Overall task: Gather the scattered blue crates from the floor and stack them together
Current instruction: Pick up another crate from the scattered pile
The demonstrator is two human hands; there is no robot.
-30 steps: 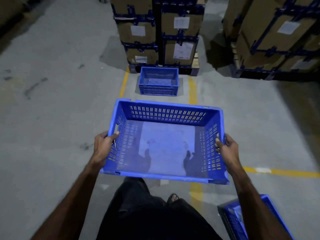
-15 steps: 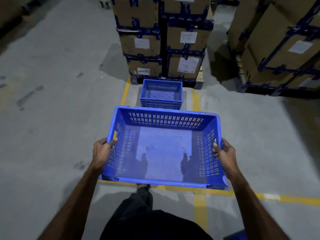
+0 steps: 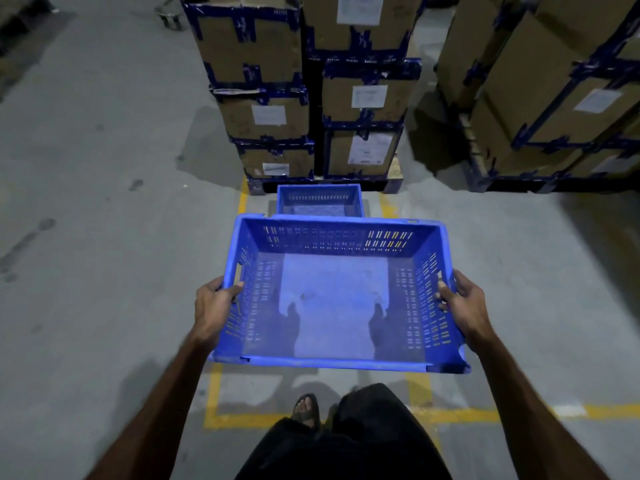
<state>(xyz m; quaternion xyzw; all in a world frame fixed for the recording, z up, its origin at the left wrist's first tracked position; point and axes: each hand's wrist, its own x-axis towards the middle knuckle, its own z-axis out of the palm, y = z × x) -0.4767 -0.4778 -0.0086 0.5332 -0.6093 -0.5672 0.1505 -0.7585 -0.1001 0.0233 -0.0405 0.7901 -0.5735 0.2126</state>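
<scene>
Right now you hold the blue crate (image 3: pixel 337 292) off the floor, level between your hands: your left hand (image 3: pixel 212 308) grips its left wall, your right hand (image 3: pixel 462 306) grips its right wall, fingers curled over the rims. Just beyond its far rim, a second blue crate (image 3: pixel 320 199) sits on the floor, against the pallet of taped cartons (image 3: pixel 360 98).

I see a dim, bluish scene with light falling from above and behind me. Both hands cast dark shadows onto the floor of the crate (image 3: pixel 334 306) held between them. Beyond the hands, deep shadow pools beside the stacked boxes (image 3: pixel 313 88). Edges bow outward from wide-angle distortion; detail is soft and grainy throughout.
</scene>
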